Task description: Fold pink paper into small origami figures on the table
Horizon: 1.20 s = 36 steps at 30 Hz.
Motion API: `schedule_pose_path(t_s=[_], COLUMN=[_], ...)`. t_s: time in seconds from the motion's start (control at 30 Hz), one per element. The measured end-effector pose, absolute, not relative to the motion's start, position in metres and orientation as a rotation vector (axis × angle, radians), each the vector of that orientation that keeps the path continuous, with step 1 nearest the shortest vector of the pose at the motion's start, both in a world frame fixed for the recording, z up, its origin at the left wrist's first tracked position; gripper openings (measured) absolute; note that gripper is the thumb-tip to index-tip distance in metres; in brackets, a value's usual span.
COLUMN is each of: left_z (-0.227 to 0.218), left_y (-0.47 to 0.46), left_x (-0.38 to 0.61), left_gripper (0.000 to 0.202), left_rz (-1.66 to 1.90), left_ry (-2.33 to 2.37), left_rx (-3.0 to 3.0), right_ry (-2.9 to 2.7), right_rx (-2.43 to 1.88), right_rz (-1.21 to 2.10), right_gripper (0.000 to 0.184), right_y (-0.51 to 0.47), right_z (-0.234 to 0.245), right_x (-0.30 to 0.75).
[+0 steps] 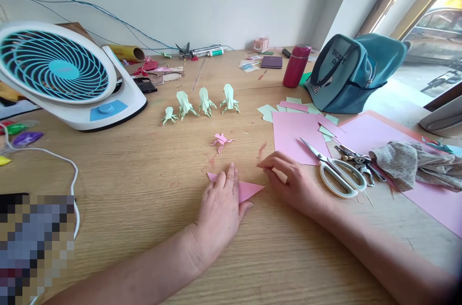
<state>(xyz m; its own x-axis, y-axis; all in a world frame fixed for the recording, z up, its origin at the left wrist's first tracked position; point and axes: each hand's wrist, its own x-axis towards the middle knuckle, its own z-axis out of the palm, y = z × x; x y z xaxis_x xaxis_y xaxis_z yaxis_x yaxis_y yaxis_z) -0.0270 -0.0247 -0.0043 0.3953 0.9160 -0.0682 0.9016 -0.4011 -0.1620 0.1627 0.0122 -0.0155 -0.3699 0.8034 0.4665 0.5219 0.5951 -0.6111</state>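
Note:
A pink sheet folded into a triangle [250, 191] lies on the wooden table in front of me. My left hand [222, 199] rests flat on it with the fingers stretched out, covering its middle. Off the paper's right tip, my right hand [288, 177] is curled, thumb and forefinger close together, and I see nothing between them. Just beyond the paper sits a small pink origami figure [221, 141] with thin legs. Farther back stand several pale green origami figures [204, 101] in a row.
White-handled scissors [341, 177], keys [361, 160] and a grey cloth [404, 165] lie right, by pink sheets [296, 132] and green scraps. A red bottle [296, 65] and a blue bag [352, 74] stand behind. At left are a fan [65, 74] and a white cable [54, 152].

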Motion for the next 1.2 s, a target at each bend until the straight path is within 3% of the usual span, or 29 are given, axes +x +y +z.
schedule_pose_path(t_s=[0.07,0.23,0.37,0.67,1.2], left_z=[-0.003,-0.002,-0.003,-0.022,-0.018], left_y=[-0.024,-0.024,-0.031,-0.043,-0.044], left_x=[-0.025,-0.03,-0.041,-0.061,-0.059], left_gripper=[0.069,0.045,0.052,0.051,0.047], left_rz=[0.194,0.207,0.184,-0.149,-0.338], left_ry=[-1.71,-1.546,-1.432,-1.357,-1.509], left_rx=[-2.487,-2.523,-2.579,-2.721,-2.958], right_ry=[-2.186,-2.521,-2.617,-2.589,-2.536], right_rx=[-1.012,-0.975,-1.064,-1.169,-1.135], right_rz=[0.441,0.233,0.019,-0.329,-0.258], right_gripper=[0.022,0.033,0.044,0.043,0.043], right_y=[-0.001,-0.03,-0.04,-0.049,-0.047], right_z=[-0.011,-0.012,-0.021,-0.03,-0.03], right_x=[0.153,0.128,0.121,0.119,0.119])
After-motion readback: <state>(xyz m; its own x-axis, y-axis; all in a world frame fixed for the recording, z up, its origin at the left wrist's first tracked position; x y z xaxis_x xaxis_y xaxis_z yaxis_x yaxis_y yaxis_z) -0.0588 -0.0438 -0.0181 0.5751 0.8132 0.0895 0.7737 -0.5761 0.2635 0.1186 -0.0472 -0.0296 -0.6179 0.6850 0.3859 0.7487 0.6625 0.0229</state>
